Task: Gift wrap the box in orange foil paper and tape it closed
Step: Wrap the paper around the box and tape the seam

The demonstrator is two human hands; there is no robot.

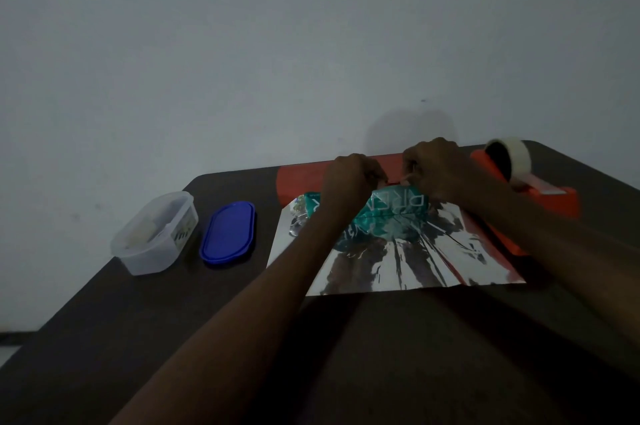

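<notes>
A teal box (391, 208) with white lettering lies on a sheet of foil paper (398, 262), silver side up, orange at its edges. The far orange part of the sheet (298, 178) curls up behind the box. My left hand (349, 178) and my right hand (438, 166) are side by side over the box's far edge, fingers curled down where the orange foil meets the box. What the fingertips pinch is hidden. A roll of clear tape (509, 159) hangs round my right wrist.
A dark table (173, 320) carries everything. At the left stand a clear plastic container (156, 234) and its blue lid (228, 232). An orange box or folded foil (554, 196) lies at the right. A pale wall rises behind the table's far edge.
</notes>
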